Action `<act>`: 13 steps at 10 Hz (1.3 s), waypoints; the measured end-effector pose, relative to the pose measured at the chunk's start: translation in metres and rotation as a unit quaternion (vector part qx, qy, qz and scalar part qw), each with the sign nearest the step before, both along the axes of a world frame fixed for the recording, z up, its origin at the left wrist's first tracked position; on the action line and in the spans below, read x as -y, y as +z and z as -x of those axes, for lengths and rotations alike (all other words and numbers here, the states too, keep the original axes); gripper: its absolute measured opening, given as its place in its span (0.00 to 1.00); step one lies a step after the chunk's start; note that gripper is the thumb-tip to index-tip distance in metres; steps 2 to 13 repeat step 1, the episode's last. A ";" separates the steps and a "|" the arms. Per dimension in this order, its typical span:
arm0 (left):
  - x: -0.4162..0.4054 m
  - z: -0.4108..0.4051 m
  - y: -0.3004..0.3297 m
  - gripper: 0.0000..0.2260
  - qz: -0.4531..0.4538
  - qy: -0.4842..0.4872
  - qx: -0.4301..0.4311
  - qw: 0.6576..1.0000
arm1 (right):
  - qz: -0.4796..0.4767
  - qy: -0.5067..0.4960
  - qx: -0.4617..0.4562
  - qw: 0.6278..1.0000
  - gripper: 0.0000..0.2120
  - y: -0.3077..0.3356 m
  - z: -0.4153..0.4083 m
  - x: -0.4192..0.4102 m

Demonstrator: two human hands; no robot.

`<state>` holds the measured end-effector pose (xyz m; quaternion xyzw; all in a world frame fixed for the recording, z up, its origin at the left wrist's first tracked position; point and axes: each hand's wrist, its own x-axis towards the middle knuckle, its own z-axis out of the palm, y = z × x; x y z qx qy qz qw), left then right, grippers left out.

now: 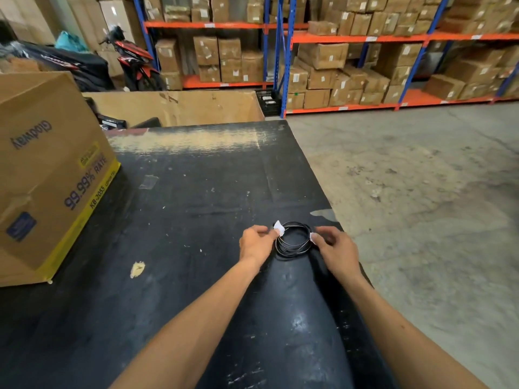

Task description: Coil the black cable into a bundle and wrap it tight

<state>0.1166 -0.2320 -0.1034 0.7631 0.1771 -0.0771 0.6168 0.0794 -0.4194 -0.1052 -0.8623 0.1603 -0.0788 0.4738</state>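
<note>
I see both arms outstretched: my left hand (256,242) pinches a white tab (279,227) on the coiled black cable (293,240), my right hand (338,249) pinches the opposite tab (313,237).

The cable (293,241) is black, with a white tag (279,227) at its left side and another white tag (313,237) at its right. The table (196,192) is black, scuffed with pale scratches and a worn tan patch at its far edge. The cardboard box (47,169) is brown with a yellow band and dark blue print. The shelves (351,39) are orange on blue posts; the floor (421,178) is mottled grey
</note>
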 end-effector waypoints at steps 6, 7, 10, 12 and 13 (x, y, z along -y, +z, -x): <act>-0.028 0.057 -0.005 0.09 0.069 0.026 0.018 0.997 | -0.117 -0.086 0.051 0.988 0.09 -0.005 0.066 0.004; -0.028 0.057 -0.005 0.09 0.069 0.026 0.018 0.997 | -0.117 -0.086 0.051 0.988 0.09 -0.005 0.066 0.004; -0.028 0.057 -0.005 0.09 0.069 0.026 0.018 0.997 | -0.117 -0.086 0.051 0.988 0.09 -0.005 0.066 0.004; -0.028 0.057 -0.005 0.09 0.069 0.026 0.018 0.997 | -0.117 -0.086 0.051 0.988 0.09 -0.005 0.066 0.004; -0.028 0.057 -0.005 0.09 0.069 0.026 0.018 0.997 | -0.117 -0.086 0.051 0.988 0.09 -0.005 0.066 0.004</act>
